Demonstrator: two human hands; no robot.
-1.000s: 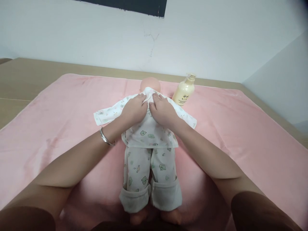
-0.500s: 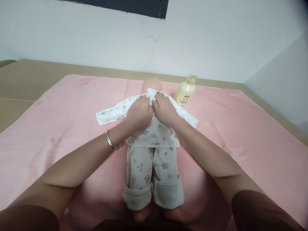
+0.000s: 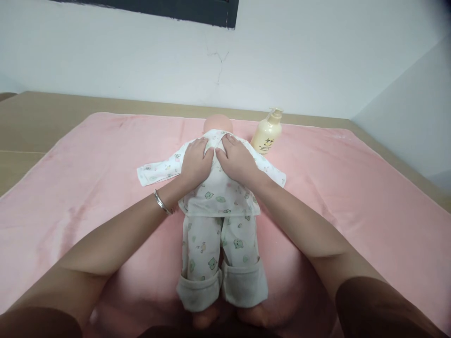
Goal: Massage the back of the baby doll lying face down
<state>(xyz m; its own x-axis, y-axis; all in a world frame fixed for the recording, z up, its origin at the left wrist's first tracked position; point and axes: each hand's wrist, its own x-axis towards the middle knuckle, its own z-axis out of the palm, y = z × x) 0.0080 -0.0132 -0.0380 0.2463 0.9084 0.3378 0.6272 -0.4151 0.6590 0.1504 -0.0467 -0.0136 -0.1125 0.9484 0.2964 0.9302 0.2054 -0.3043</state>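
White printed cloth is worn by a doll point(image 3: 220, 192), laid lengthwise on a pink mat point(image 3: 352, 188). With the shirt's hem point(image 3: 221, 214) taken as clock centre, the head point(image 3: 217, 124) is seen at twelve o'clock and the trousers point(image 3: 204, 239) at six. The left hand point(image 3: 197, 162) is laid at eleven, the right hand point(image 3: 239, 162) at one, palms down, fingers nearly straight; nothing is seen gripped. Farther out at one, a pump bottle point(image 3: 268, 136) is stood. The cloth is judged soft and apt to ruck over a firmer, fairly light form; hold is best taken around the torso, not by the loose sleeves point(image 3: 155, 172).
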